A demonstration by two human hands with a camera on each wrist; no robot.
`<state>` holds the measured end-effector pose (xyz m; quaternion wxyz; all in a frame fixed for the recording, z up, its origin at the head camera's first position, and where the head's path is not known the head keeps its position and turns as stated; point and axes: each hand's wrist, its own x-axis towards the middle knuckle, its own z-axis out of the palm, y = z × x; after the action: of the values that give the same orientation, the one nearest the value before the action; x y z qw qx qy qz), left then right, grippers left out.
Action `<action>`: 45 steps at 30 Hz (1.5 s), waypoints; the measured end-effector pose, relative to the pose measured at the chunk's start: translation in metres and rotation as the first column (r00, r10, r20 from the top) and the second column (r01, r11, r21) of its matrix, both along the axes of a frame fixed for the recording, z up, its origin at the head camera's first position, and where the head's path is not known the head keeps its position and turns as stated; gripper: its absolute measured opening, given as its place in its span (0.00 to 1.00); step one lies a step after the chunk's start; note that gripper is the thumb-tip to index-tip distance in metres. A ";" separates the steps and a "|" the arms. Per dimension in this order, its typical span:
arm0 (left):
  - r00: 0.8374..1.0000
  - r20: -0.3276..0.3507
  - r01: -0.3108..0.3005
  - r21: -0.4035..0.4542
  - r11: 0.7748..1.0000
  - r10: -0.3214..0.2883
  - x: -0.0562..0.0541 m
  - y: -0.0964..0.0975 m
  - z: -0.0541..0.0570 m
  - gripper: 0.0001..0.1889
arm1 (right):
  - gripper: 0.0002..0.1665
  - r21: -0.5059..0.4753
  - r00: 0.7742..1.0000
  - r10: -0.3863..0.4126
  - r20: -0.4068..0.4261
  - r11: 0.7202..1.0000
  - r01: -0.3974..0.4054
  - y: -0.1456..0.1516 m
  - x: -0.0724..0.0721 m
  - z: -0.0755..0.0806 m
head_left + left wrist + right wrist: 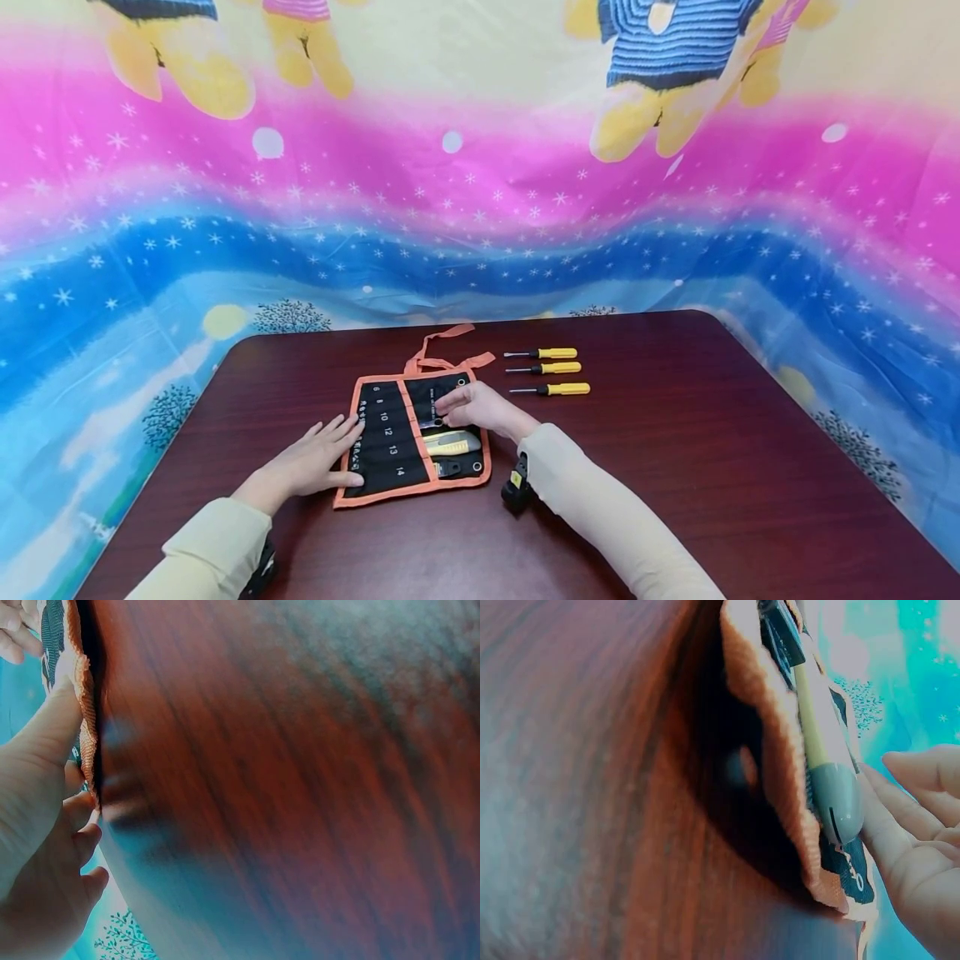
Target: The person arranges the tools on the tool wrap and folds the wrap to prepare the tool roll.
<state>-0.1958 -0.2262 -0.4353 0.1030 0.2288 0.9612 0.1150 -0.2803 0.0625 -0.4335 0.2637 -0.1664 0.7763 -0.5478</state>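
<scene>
A black tool pouch (386, 442) with orange trim and numbered pockets lies unrolled on the table. My left hand (315, 458) rests on its left edge with fingers spread; in the left wrist view the thumb (49, 724) lies over the orange rim. Over the pouch's right half, my right hand (480, 408) has its fingertips close to a small shiny metal piece (431, 424) at a pocket's mouth. Whether they pinch it I cannot tell. Just below sits a yellow-and-grey utility knife (453, 443), tucked in a pocket; its grey end (838, 802) shows beside the right hand.
Three yellow-handled screwdrivers (558, 367) lie in a column right of the pouch. A dark tool end (447, 469) pokes from the lowest pocket. Orange ties (438, 342) trail off the pouch's far side. A printed cloth (480, 208) hangs behind the brown table (675, 467).
</scene>
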 end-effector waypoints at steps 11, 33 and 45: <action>1.000 0.011 -0.004 -0.005 1.000 0.004 0.000 0.002 0.003 0.46 | 0.25 -0.106 0.997 0.062 -0.041 0.992 -0.066 0.016 -0.007 0.018; 1.000 0.004 -0.002 -0.002 1.000 0.002 0.001 0.001 0.002 0.45 | 0.26 -0.152 0.966 -0.013 -0.257 0.988 -0.027 0.083 -0.014 0.066; 1.000 0.000 0.002 0.011 1.000 -0.002 0.001 -0.001 0.000 0.46 | 0.31 -0.120 0.953 -0.121 -0.278 0.989 0.091 0.129 -0.022 0.060</action>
<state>-0.1952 -0.2277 -0.4357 0.1019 0.2305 0.9603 0.1199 -0.3018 0.1915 -0.3733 0.1106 -0.2150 0.7840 -0.5718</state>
